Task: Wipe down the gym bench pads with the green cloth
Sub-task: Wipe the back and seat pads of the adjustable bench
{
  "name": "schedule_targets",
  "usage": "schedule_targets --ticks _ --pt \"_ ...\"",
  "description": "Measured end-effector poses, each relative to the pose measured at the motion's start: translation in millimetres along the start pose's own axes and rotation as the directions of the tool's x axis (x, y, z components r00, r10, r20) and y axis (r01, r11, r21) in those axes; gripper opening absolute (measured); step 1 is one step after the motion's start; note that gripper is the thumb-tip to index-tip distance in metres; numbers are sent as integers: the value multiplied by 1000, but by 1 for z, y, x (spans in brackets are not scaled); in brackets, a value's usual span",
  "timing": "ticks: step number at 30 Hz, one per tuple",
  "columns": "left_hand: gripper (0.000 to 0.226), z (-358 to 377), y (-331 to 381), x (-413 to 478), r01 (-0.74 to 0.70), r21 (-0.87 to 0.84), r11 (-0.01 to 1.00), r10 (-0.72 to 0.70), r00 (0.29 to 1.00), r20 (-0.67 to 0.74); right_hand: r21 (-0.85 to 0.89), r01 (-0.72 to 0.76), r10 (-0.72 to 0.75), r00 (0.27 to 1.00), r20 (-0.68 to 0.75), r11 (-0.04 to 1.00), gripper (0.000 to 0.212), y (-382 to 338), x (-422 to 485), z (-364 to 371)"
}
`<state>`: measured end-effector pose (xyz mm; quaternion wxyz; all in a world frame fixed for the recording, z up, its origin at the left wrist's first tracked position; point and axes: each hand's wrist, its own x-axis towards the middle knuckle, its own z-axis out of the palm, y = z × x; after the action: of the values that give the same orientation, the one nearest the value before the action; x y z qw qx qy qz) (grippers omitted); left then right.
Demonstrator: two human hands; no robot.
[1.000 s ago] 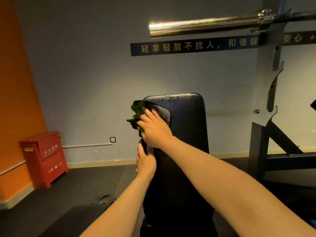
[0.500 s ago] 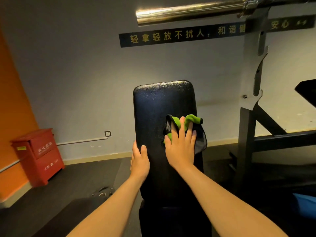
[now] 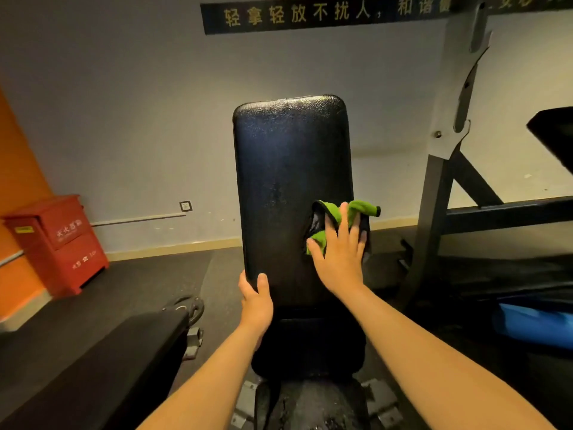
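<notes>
A black upright back pad [image 3: 288, 181] of the gym bench stands in front of me, its surface glistening. My right hand [image 3: 341, 256] presses the crumpled green cloth [image 3: 333, 217] flat against the pad's right edge, fingers spread and straight. My left hand [image 3: 255, 299] holds the pad's lower left edge, thumb on the front face and fingers wrapped behind. The black seat pad [image 3: 310, 346] sits just below both hands.
A second black bench [image 3: 102, 364] lies at the lower left. A grey and black rack frame [image 3: 446, 169] stands to the right. A red fire box [image 3: 55, 243] sits by the orange wall. A blue object [image 3: 536, 327] lies on the floor at the right.
My right hand has carried the cloth from the pad's upper left across and down to its right edge. My left hand has stayed on the lower left edge.
</notes>
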<state>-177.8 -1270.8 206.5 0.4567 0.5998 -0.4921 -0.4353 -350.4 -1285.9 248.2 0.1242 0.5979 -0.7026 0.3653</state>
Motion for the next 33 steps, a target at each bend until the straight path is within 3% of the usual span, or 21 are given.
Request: schedule_targets --ticks 7,14,18,23,26,30,33 --pt "61 0 -20 -12 35 26 999 -36 999 33 328 -243 256 967 5 913 73 1 -42 19" --pt "60 -2 -26 -15 -4 39 999 1 998 61 476 -446 455 884 103 758 79 -1 -75 32" --pt "62 -5 -30 -14 -23 61 998 18 996 90 640 -571 576 783 237 514 79 -15 -103 46" --pt "62 -10 -33 -17 -24 102 994 13 994 107 723 -658 709 612 350 212 81 -50 -106 44" --pt "62 -8 -35 -16 -18 75 997 10 995 104 715 -675 728 582 363 183 81 -66 -113 45" --pt "61 -1 -36 -15 -18 51 999 14 997 73 667 -709 720 584 374 228 82 -75 -121 45" --pt "60 1 -37 -15 -22 35 999 20 998 59 677 -706 703 589 398 207 67 -50 -130 38"
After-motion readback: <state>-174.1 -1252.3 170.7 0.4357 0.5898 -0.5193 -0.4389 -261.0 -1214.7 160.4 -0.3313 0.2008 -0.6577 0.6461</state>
